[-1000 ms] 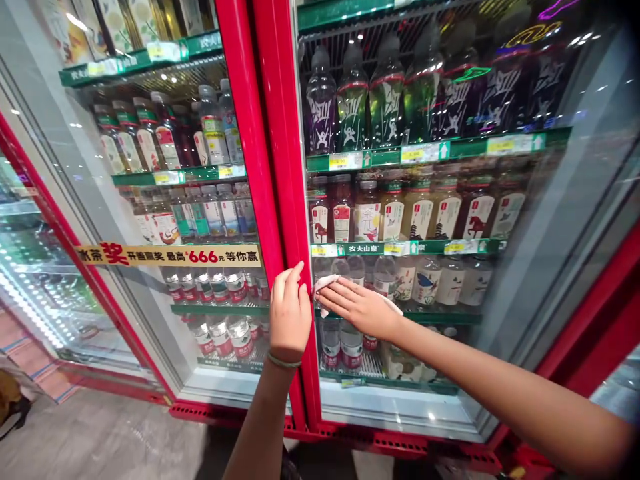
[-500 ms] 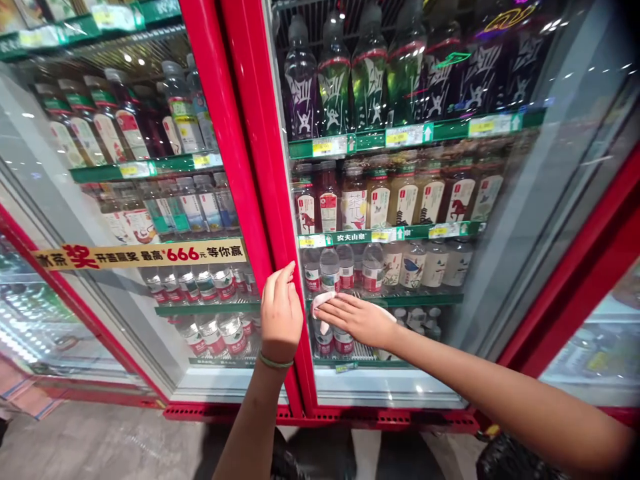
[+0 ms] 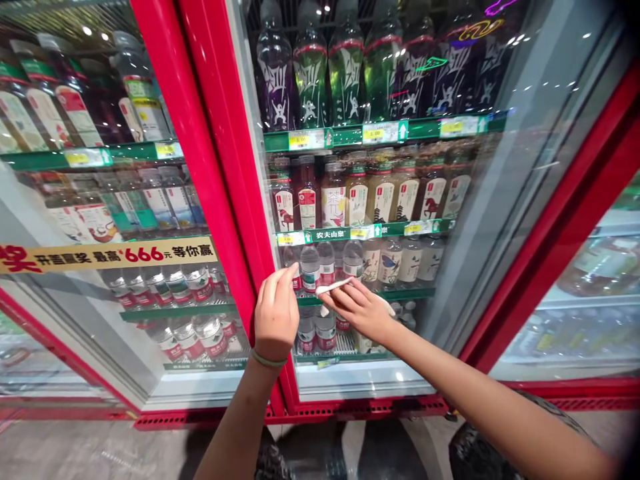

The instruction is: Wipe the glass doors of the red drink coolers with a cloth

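Observation:
My left hand (image 3: 277,308), a green band at its wrist, rests against the red door frame (image 3: 227,167) of the drinks fridge. Its fingers are stretched out and hold nothing; their undersides are hidden. Just right of it, my right hand (image 3: 364,308) has a white cloth (image 3: 334,287) under its fingers, at the glass door (image 3: 345,370). One edge of the cloth stands out past the fingertips, and another bit shows near the wrist. Behind the glass are small water bottles with red labels (image 3: 326,331) and, one shelf up, bottled teas (image 3: 358,200).
Large dark and green bottles (image 3: 346,73) fill the top shelf. A second glass door with a yellow printed strip (image 3: 110,255) adjoins on the left. Another fridge (image 3: 590,300) stands at the right. Grey floor (image 3: 113,450) lies below the red base.
The view has shifted, so the fridge appears further left. My right hand has tilted and its fingers are more bent, with the cloth edge lifted. My left hand stays at the frame.

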The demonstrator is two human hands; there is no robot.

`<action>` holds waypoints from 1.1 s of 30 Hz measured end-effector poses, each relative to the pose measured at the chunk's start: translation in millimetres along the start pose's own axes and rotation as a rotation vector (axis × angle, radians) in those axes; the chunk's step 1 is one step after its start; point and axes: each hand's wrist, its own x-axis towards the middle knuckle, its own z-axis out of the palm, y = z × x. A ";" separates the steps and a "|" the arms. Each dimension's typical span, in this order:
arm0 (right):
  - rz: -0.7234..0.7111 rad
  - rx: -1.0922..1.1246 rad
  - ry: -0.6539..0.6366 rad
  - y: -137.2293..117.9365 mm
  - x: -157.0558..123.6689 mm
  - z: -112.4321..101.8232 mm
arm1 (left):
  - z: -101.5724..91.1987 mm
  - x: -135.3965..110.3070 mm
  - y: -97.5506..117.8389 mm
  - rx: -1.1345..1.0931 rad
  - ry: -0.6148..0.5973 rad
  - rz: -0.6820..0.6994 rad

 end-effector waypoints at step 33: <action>0.379 0.086 0.299 91.3 47.5 -37.4 | 22.8 -0.7 7.5 -0.006 -0.030 0.119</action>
